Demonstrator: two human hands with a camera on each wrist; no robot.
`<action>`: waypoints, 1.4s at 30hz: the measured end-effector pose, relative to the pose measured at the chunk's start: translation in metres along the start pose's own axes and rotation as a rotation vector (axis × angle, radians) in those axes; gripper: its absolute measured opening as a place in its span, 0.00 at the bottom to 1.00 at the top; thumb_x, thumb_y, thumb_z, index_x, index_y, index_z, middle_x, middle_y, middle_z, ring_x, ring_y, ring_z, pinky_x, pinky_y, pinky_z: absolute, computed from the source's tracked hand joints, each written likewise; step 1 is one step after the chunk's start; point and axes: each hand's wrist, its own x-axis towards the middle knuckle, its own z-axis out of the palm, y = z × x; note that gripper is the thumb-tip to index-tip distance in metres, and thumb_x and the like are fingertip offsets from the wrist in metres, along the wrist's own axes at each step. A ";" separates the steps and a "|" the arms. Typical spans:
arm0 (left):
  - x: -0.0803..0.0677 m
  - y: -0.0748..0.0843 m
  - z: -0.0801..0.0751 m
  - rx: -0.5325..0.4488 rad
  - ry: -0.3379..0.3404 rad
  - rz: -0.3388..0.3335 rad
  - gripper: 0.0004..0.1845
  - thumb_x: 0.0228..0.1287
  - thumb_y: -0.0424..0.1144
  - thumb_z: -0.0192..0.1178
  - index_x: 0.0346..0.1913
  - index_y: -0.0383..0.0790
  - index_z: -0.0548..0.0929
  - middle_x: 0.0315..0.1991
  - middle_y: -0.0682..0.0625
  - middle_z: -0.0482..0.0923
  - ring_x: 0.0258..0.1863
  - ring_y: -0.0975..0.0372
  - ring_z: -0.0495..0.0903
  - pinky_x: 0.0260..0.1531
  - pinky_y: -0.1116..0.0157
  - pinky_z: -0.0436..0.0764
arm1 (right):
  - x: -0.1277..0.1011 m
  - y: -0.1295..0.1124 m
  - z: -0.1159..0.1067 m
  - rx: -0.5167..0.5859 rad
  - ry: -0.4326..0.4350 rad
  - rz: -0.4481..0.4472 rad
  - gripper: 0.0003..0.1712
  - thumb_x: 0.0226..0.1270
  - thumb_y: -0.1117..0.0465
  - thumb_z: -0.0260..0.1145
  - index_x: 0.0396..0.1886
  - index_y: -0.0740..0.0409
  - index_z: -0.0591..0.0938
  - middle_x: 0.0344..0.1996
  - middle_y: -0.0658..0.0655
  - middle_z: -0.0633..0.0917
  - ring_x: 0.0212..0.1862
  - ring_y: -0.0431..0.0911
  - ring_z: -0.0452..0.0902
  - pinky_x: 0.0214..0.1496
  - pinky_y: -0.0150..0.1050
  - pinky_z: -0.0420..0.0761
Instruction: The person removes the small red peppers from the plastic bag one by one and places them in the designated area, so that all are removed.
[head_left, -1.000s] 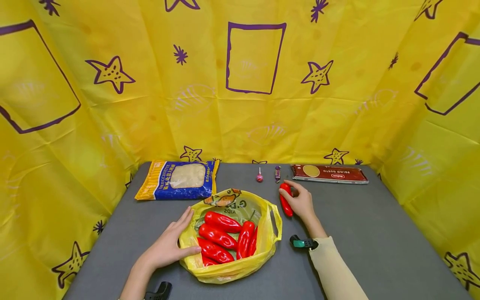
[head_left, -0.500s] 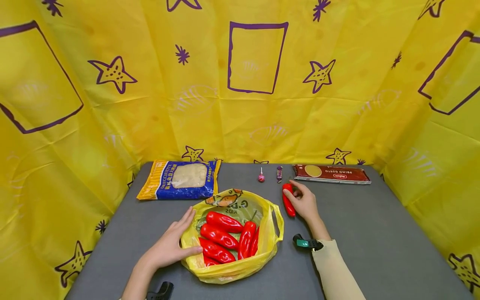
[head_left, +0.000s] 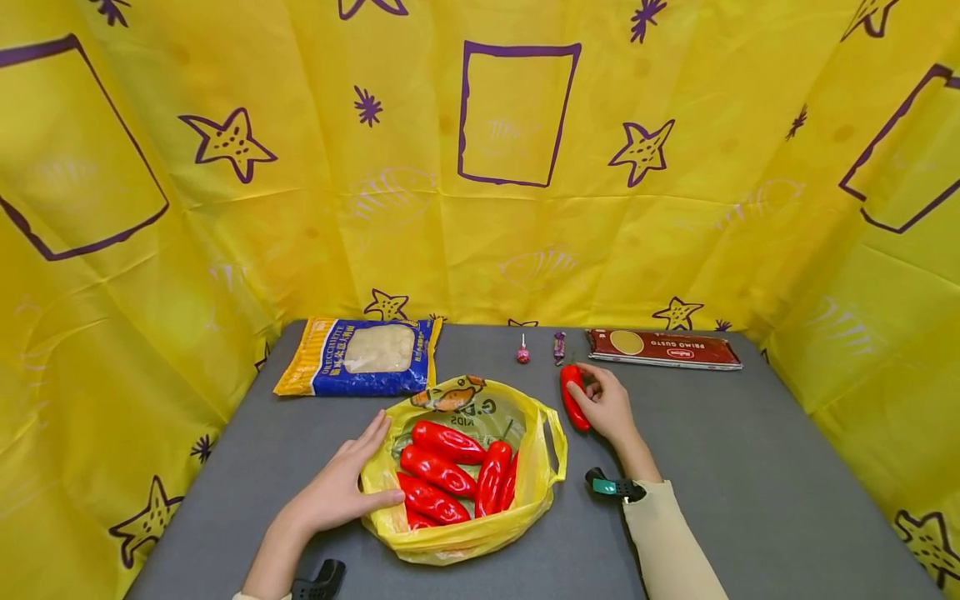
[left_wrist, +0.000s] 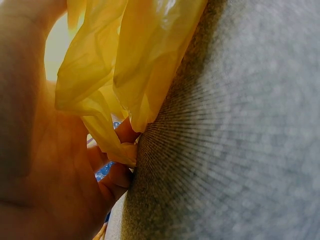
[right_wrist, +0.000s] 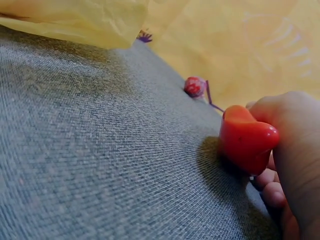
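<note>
One red pepper (head_left: pixel 571 403), aligned roughly fore-and-aft, is gripped in the right hand (head_left: pixel 606 406), right of the yellow bag (head_left: pixel 450 546), touched at left by the spread left hand (head_left: pixel 337 490).

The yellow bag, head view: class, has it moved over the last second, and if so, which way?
No: judged against the blue pasta pack, the yellow bag shows no visible shift in any direction.
</note>
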 end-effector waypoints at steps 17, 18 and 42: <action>-0.001 0.000 0.002 0.007 0.006 0.003 0.60 0.61 0.69 0.70 0.87 0.46 0.51 0.88 0.45 0.43 0.77 0.28 0.58 0.68 0.27 0.64 | -0.002 0.000 0.000 0.004 0.034 0.046 0.27 0.74 0.56 0.71 0.66 0.65 0.80 0.54 0.68 0.83 0.41 0.54 0.78 0.45 0.40 0.76; 0.000 0.000 0.002 0.007 0.004 0.003 0.60 0.61 0.69 0.70 0.87 0.47 0.51 0.88 0.46 0.43 0.76 0.29 0.59 0.67 0.27 0.65 | -0.002 0.000 0.000 0.007 0.042 0.053 0.27 0.74 0.56 0.71 0.66 0.65 0.80 0.54 0.67 0.83 0.41 0.54 0.78 0.45 0.40 0.76; -0.001 0.001 0.000 -0.007 0.021 0.004 0.61 0.60 0.69 0.71 0.85 0.37 0.55 0.88 0.42 0.41 0.80 0.32 0.53 0.73 0.28 0.55 | 0.005 -0.035 -0.020 0.290 0.090 -0.017 0.24 0.75 0.61 0.71 0.67 0.65 0.81 0.57 0.70 0.84 0.40 0.44 0.78 0.39 0.24 0.76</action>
